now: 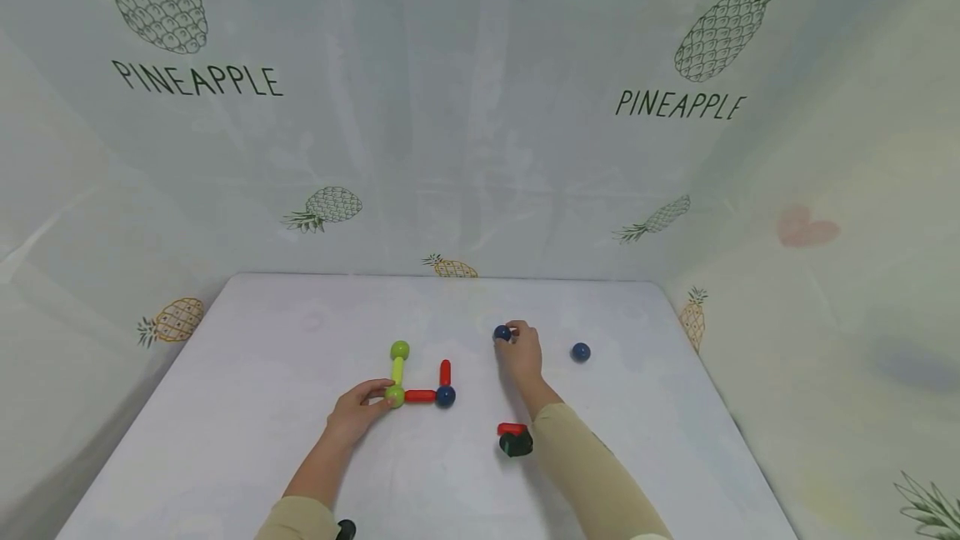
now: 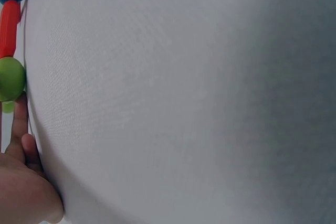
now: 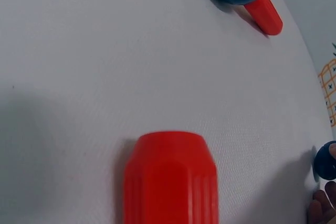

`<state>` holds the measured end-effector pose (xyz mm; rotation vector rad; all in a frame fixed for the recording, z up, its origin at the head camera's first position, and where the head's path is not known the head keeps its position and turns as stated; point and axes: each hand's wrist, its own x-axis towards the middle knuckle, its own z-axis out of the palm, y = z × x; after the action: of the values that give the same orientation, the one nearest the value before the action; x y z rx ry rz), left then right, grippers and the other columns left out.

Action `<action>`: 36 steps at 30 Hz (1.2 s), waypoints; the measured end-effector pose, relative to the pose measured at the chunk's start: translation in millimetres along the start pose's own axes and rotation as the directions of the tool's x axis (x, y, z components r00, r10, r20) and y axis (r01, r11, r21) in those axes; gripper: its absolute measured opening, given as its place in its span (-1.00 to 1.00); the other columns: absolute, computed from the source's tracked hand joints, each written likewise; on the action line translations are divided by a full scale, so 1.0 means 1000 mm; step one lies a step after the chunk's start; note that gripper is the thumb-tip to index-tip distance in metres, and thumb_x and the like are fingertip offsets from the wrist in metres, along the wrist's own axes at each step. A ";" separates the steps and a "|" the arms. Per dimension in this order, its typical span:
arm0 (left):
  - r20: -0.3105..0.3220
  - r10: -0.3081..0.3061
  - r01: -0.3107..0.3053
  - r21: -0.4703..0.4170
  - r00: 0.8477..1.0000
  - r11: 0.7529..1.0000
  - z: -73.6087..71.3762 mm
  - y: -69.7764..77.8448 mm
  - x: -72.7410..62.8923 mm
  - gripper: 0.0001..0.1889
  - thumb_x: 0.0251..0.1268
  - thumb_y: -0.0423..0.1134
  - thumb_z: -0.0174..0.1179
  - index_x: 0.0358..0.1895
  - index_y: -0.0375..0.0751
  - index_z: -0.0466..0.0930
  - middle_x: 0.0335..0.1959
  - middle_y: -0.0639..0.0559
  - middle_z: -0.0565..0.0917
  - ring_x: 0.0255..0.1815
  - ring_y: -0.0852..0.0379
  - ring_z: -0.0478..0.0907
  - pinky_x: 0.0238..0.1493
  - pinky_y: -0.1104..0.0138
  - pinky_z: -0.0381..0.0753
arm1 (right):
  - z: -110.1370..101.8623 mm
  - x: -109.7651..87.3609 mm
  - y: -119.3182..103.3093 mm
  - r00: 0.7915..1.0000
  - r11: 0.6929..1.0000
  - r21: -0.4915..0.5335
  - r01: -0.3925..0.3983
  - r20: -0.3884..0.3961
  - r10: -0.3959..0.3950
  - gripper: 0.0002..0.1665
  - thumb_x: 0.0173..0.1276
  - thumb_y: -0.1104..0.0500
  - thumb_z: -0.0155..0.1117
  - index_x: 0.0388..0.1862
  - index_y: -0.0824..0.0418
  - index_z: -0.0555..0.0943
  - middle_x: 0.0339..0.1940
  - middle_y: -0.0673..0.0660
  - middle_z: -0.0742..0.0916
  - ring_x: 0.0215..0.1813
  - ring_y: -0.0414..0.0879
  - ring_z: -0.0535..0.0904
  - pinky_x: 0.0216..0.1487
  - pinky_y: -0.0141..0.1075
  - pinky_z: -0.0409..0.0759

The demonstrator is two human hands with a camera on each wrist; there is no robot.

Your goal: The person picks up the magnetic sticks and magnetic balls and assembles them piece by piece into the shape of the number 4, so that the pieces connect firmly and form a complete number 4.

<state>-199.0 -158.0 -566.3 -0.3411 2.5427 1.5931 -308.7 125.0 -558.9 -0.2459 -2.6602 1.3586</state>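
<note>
At the corner of an L-shaped build, my left hand pinches a green ball between thumb and fingers. From that ball a yellow-green rod runs away to a second green ball. A red rod joins it on the right to a blue ball, which carries another red rod pointing away. Farther back, my right hand pinches a loose blue ball at the tabletop. In the right wrist view, only fingertips show beside this ball.
Another blue ball lies to the right of my right hand. A loose red rod is on the white table by the right forearm, partly covered by a dark object. A pineapple-print curtain surrounds the table.
</note>
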 end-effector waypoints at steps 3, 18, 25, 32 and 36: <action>0.000 -0.002 0.002 0.000 1.000 1.000 0.001 -0.001 0.000 -0.65 0.26 -0.23 0.31 0.12 -0.11 0.63 0.00 -0.07 0.67 0.32 -0.21 0.35 0.33 -0.06 0.31 | 0.000 0.001 0.001 1.000 1.000 -0.009 0.011 0.004 -0.011 -0.58 0.21 0.29 0.37 0.06 0.30 0.56 -0.06 0.26 0.61 -0.02 0.11 0.54 0.01 -0.05 0.52; -0.013 -0.008 0.008 0.026 1.000 1.000 0.002 -0.001 0.002 -0.65 0.25 -0.18 0.32 0.11 -0.08 0.64 0.01 -0.07 0.67 0.31 -0.24 0.36 0.31 -0.10 0.30 | -0.001 0.001 0.002 1.000 1.000 0.004 -0.007 0.019 0.007 -0.57 0.23 0.29 0.36 0.09 0.28 0.54 0.00 0.28 0.67 0.07 0.18 0.56 0.09 0.00 0.50; -0.009 -0.018 0.018 0.022 1.000 1.000 0.001 -0.003 0.002 -0.64 0.25 -0.18 0.32 0.12 -0.07 0.63 0.02 -0.07 0.66 0.33 -0.23 0.35 0.31 -0.10 0.30 | -0.003 -0.005 -0.002 0.999 0.998 0.061 -0.009 0.049 0.006 -0.57 0.24 0.29 0.36 0.09 0.28 0.53 -0.01 0.28 0.67 0.03 0.16 0.58 0.02 -0.01 0.55; -0.009 -0.004 0.004 0.032 1.000 0.999 0.000 0.000 -0.002 -0.63 0.25 -0.14 0.32 0.12 -0.10 0.63 0.02 -0.09 0.67 0.31 -0.27 0.35 0.30 -0.16 0.27 | 0.001 -0.011 -0.005 0.995 0.995 0.099 -0.028 0.101 0.018 -0.57 0.29 0.25 0.33 0.14 0.22 0.53 0.01 0.22 0.65 -0.05 0.05 0.57 -0.07 -0.11 0.59; -0.009 -0.002 0.002 0.014 1.000 1.000 0.001 0.003 -0.003 -0.62 0.24 -0.16 0.33 0.12 -0.12 0.63 0.01 -0.09 0.67 0.31 -0.24 0.36 0.31 -0.10 0.30 | 0.003 -0.014 -0.006 0.993 0.994 0.109 -0.031 0.114 0.019 -0.57 0.32 0.24 0.32 0.16 0.23 0.51 0.01 0.21 0.64 -0.07 0.02 0.56 -0.09 -0.13 0.60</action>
<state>-197.0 -155.8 -563.7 -0.3500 2.5580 1.5753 -296.0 116.3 -556.2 -0.1962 -2.6674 1.5667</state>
